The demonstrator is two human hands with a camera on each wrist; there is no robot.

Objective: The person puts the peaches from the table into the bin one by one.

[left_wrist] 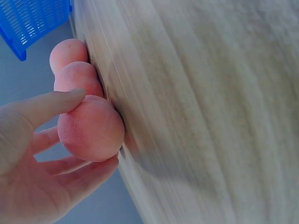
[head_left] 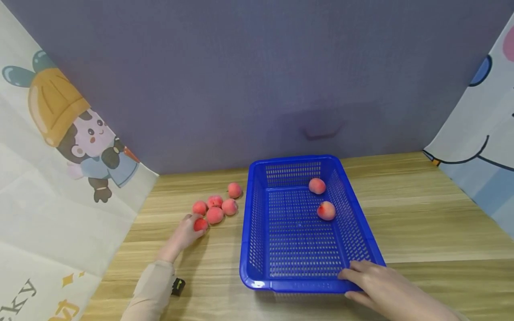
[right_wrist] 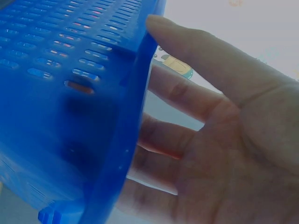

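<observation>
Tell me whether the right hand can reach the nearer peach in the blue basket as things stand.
Probably yes: the right hand holds the near rim of the blue basket, whose open top leaves the way to the nearer peach free, though the hand would likely let go first.

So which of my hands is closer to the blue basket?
Your right hand: it grips the rim of the blue basket at the near right corner. Your left hand is off to the basket's left, apart from it, holding a peach.
</observation>
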